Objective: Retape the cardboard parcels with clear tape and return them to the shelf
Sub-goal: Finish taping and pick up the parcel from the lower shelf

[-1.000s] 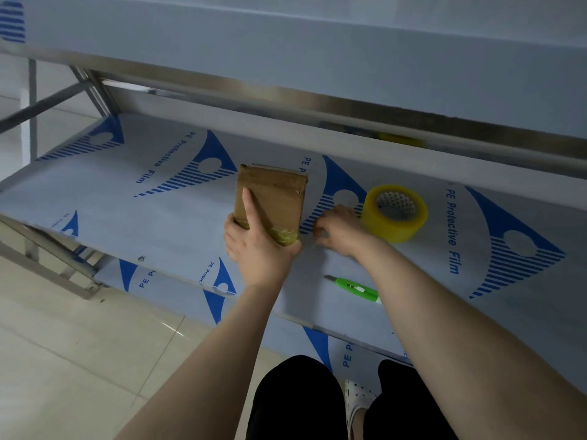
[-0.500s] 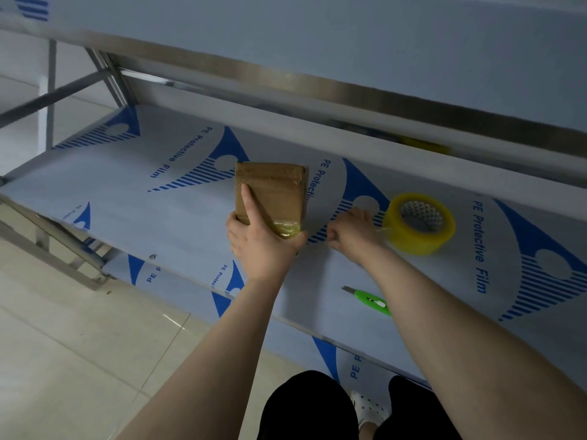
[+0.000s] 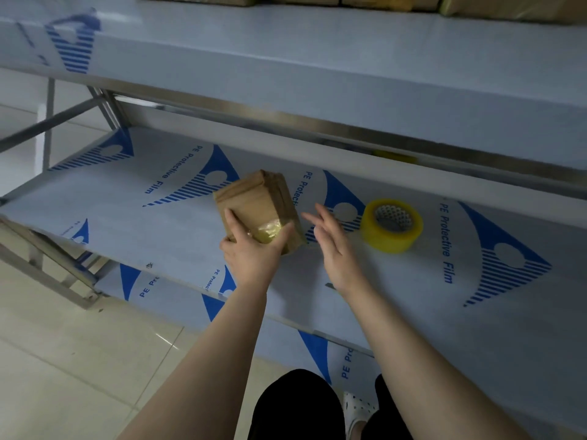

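The cardboard parcel (image 3: 254,201) is tilted over the lower shelf (image 3: 158,230). Its near end, which has a crinkled patch of clear tape, is gripped by the left hand (image 3: 251,255), forefinger on the top face and thumb at the right edge. The right hand (image 3: 333,249) hovers just right of it, fingers straight and spread, holding nothing; the tape roll (image 3: 392,225) lies farther right. The taping looks finished, so the next move is probably a lift to the upper shelf (image 3: 317,58).

parcel (image 3: 259,206) on shelf (image 3: 133,217), tape roll (image 3: 391,225) to its right
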